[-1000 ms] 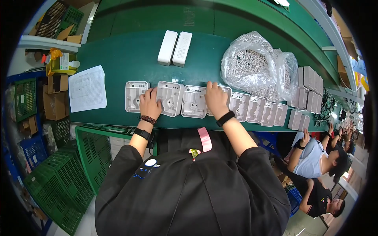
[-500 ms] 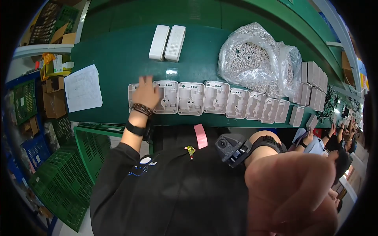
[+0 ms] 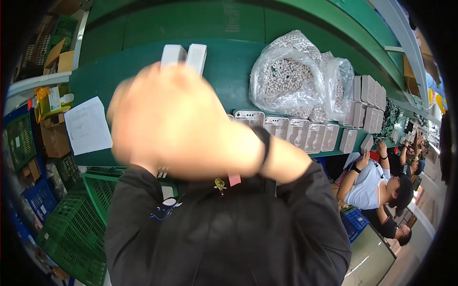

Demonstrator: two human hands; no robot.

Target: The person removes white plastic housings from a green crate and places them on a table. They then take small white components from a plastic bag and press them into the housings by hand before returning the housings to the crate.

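My right hand (image 3: 195,124) is raised close in front of me, large and smeared by motion, with a dark band at its wrist. My left hand (image 3: 128,138) comes up beside it from the lower left, and the two blur together. Neither hand's fingers can be made out, nor whether anything is held. Behind them, a row of light grey plastic housings (image 3: 275,127) lies open side up along the table's near edge; its left part is covered. Two white casings (image 3: 196,57) stand beyond the hands, their lower parts hidden.
A clear plastic bag (image 3: 291,78) of small silvery parts lies on the green table (image 3: 229,62). Grey housings (image 3: 369,97) are stacked to its right. Paper (image 3: 88,126) lies at the left. Green crates (image 3: 76,229) stand at lower left. A co-worker (image 3: 369,183) works at the right.
My left hand has left the leftmost housings and risen toward me. My right hand has swung from the lower right to the middle, beside the left. The view has shifted slightly.
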